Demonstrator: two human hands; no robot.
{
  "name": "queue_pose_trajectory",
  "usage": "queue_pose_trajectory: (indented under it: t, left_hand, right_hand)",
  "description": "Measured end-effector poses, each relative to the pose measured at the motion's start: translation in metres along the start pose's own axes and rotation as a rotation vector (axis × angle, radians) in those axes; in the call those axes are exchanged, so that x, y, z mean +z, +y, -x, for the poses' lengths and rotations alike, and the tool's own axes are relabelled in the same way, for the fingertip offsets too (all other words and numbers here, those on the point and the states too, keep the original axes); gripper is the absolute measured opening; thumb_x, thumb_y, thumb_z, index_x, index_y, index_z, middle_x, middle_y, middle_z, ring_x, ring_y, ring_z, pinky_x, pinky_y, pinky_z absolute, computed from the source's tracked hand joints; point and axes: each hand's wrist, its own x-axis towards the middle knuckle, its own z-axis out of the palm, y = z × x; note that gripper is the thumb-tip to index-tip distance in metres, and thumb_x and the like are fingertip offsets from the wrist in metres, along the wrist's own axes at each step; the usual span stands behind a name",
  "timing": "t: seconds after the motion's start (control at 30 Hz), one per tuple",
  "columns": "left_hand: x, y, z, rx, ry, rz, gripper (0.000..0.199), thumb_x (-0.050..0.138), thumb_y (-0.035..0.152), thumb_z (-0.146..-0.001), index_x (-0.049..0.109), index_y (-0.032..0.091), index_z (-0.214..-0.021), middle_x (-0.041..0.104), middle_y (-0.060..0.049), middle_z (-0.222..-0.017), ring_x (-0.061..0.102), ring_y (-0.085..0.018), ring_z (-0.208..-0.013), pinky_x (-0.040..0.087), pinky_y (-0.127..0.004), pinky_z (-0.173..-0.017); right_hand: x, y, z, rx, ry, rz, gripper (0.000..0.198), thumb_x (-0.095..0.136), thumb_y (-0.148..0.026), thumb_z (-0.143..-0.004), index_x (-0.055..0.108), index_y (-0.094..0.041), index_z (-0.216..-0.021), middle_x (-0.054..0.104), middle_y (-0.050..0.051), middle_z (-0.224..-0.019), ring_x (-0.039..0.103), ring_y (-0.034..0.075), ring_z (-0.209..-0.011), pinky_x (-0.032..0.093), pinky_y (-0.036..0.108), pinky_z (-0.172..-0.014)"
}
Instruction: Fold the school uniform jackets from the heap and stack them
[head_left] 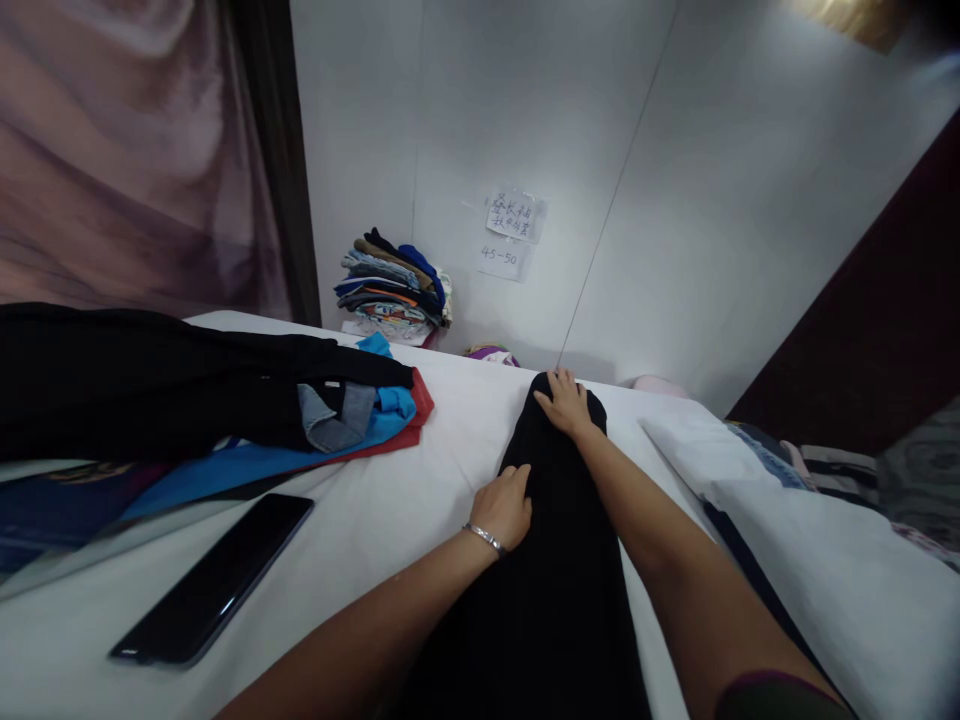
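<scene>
A black garment (pixel 559 590) lies lengthwise down the white-covered table (pixel 457 450), its far end narrow and near the table's back edge. On that far end my right hand (pixel 568 405) rests palm down, fingers spread over the cloth. Closer to me, my left hand (pixel 506 510), with a silver bracelet at the wrist, has its fingers curled on the garment's left edge and closed on the cloth. The fingertips of that hand are partly hidden. Whether the garment is trousers or something else, I cannot tell.
Left lies a heap of clothes (pixel 187 385), black on top, with blue and red below. A dark phone (pixel 217 580) lies before it. Behind the table is a folded clothes stack (pixel 394 285) near a wall with paper labels (pixel 514 220). White bundles (pixel 840 560) lie right.
</scene>
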Motion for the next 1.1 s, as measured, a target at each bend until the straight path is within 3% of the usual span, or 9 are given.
queue_pose_trajectory:
  t: [0.13, 0.23, 0.37, 0.43, 0.57, 0.77, 0.87, 0.97, 1.1]
  left_hand:
    - [0.006, -0.005, 0.001, -0.015, -0.028, -0.049, 0.044, 0.043, 0.017, -0.082, 0.05, 0.021, -0.125, 0.057, -0.011, -0.116, 0.059, -0.024, -0.1, 0.045, -0.035, -0.084]
    - [0.008, -0.004, 0.005, -0.009, -0.012, -0.083, 0.042, 0.04, 0.017, -0.084, 0.051, 0.022, -0.124, 0.057, -0.011, -0.114, 0.059, -0.023, -0.099, 0.045, -0.034, -0.082]
    - [0.002, -0.002, 0.008, -0.013, 0.008, -0.08, 0.042, 0.042, 0.02, -0.084, 0.05, 0.021, -0.126, 0.055, -0.011, -0.117, 0.057, -0.025, -0.104, 0.045, -0.036, -0.085]
    - [-0.003, -0.006, 0.011, -0.045, 0.029, -0.035, 0.047, 0.047, 0.025, -0.083, 0.046, 0.02, -0.13, 0.052, -0.013, -0.124, 0.052, -0.027, -0.113, 0.042, -0.037, -0.092]
    - [-0.01, -0.022, 0.023, -0.164, -0.05, 0.255, 0.065, 0.059, 0.038, -0.077, 0.039, 0.015, -0.134, 0.052, -0.016, -0.13, 0.051, -0.027, -0.118, 0.039, -0.036, -0.098]
    - [-0.025, -0.038, 0.058, -0.379, -0.177, 0.532, 0.088, 0.071, 0.049, -0.063, 0.039, 0.009, -0.134, 0.053, -0.02, -0.131, 0.053, -0.029, -0.119, 0.041, -0.035, -0.098]
    - [-0.032, -0.038, 0.071, -0.351, -0.297, 0.665, 0.075, 0.073, 0.051, -0.06, 0.054, 0.01, -0.121, 0.06, -0.018, -0.124, 0.056, -0.03, -0.115, 0.043, -0.036, -0.096]
    - [-0.03, -0.031, 0.079, -0.333, -0.489, 0.891, 0.056, 0.072, 0.049, -0.062, 0.064, 0.012, -0.103, 0.071, -0.011, -0.101, 0.066, -0.026, -0.095, 0.05, -0.035, -0.086]
    - [-0.027, -0.018, 0.08, -0.376, -0.457, 0.971, 0.04, 0.073, 0.031, -0.056, 0.066, 0.013, -0.091, 0.074, -0.006, -0.08, 0.068, -0.025, -0.08, 0.052, -0.035, -0.078]
  right_hand:
    - [0.034, 0.008, 0.008, 0.121, -0.276, -0.014, 0.066, 0.043, -0.053, -0.088, 0.035, -0.016, -0.142, 0.026, 0.015, -0.15, 0.018, 0.031, -0.139, 0.01, 0.057, -0.109]
    - [0.041, 0.016, 0.01, 0.123, -0.236, -0.062, 0.062, 0.045, -0.053, -0.086, 0.044, -0.016, -0.137, 0.032, 0.013, -0.148, 0.022, 0.031, -0.138, 0.012, 0.054, -0.109]
    - [0.027, 0.021, 0.022, 0.118, -0.092, -0.193, 0.047, 0.034, -0.046, -0.092, 0.056, -0.022, -0.126, 0.052, 0.004, -0.135, 0.04, 0.021, -0.13, 0.023, 0.035, -0.11]
    - [0.02, 0.025, 0.034, 0.135, -0.014, -0.265, 0.042, 0.034, -0.039, -0.093, 0.059, -0.023, -0.123, 0.054, 0.001, -0.133, 0.04, 0.017, -0.129, 0.024, 0.029, -0.109]
    - [0.013, 0.044, 0.074, 0.24, 0.093, -0.406, 0.049, 0.045, -0.033, -0.087, 0.049, -0.015, -0.132, 0.034, 0.007, -0.148, 0.022, 0.019, -0.139, 0.016, 0.03, -0.113]
    - [0.012, 0.072, 0.147, 0.468, 0.034, -0.752, 0.076, 0.05, -0.047, -0.085, 0.02, -0.015, -0.146, 0.042, 0.014, -0.141, 0.048, 0.023, -0.123, 0.044, 0.03, -0.096]
    - [0.008, 0.077, 0.171, 0.541, -0.024, -0.946, 0.086, 0.052, -0.051, -0.084, 0.009, -0.014, -0.148, 0.045, 0.017, -0.138, 0.056, 0.023, -0.113, 0.052, 0.03, -0.08]
    - [0.003, 0.076, 0.182, 0.587, -0.083, -1.114, 0.092, 0.059, -0.052, -0.08, 0.008, -0.016, -0.147, 0.052, 0.017, -0.13, 0.063, 0.023, -0.1, 0.054, 0.03, -0.067]
    - [-0.002, 0.07, 0.185, 0.649, -0.163, -1.288, 0.071, 0.067, -0.04, -0.077, 0.037, -0.012, -0.134, 0.066, 0.014, -0.103, 0.065, 0.019, -0.072, 0.052, 0.027, -0.053]
